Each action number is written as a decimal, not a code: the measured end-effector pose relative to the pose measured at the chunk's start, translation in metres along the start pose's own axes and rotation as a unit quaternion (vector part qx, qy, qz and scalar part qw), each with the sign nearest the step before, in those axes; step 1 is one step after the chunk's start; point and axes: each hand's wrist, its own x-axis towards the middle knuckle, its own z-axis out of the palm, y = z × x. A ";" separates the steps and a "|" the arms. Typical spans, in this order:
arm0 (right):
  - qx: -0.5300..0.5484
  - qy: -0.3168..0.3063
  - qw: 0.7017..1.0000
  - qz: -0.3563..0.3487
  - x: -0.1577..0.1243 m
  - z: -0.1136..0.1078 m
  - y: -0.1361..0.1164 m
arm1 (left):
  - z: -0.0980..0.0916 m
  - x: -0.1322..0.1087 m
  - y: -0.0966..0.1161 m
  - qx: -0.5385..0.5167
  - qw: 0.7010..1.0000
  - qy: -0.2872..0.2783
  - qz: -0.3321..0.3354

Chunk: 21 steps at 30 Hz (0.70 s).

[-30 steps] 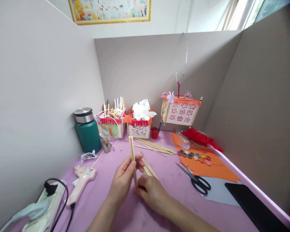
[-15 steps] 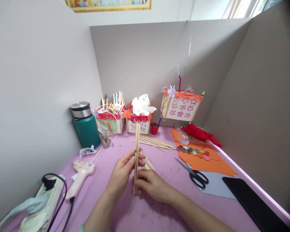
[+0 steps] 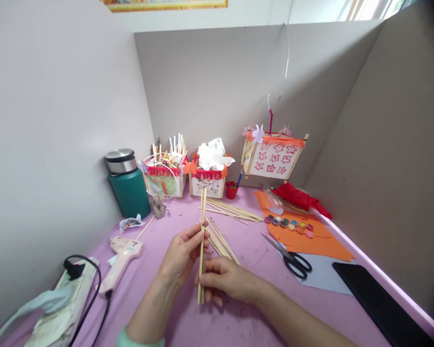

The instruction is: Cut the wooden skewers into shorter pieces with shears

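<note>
A small bundle of thin wooden sticks [image 3: 203, 207] stands nearly upright between my hands above the purple table [image 3: 181, 318]. My left hand [image 3: 186, 248] grips the bundle around its middle, thumb in front. Lower down, my right hand [image 3: 227, 279] pinches the same sticks near their bottom ends, which stick out below the fingers. Beyond my right hand, several loose sticks [image 3: 224, 241] lie on the table. A further pile of sticks [image 3: 235, 210] lies behind them.
Left are a glue gun [image 3: 121, 262], a power strip [image 3: 63, 308] and a green flask [image 3: 128, 190]. Decorated boxes [image 3: 207, 185] and a hanging lantern [image 3: 275, 156] stand behind. Scissors [image 3: 292, 260], orange paper [image 3: 304, 241], paint pots [image 3: 289, 225] and a black phone-like slab [image 3: 379, 303] lie right.
The bundle has moved slightly down and toward me, and its sticks look a little fanned. More of the loose sticks behind my hands now shows. The view has shifted slightly.
</note>
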 end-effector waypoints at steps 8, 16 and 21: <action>-0.185 0.144 0.966 -0.113 -0.004 0.012 -0.005 | -0.002 0.000 -0.003 0.117 0.989 0.047 0.081; -0.221 0.213 0.943 -0.126 0.002 0.003 0.001 | -0.002 -0.001 -0.004 0.100 0.991 0.028 0.089; -0.262 0.244 0.921 -0.154 0.003 -0.001 -0.001 | -0.002 -0.004 -0.004 0.088 0.991 -0.021 0.101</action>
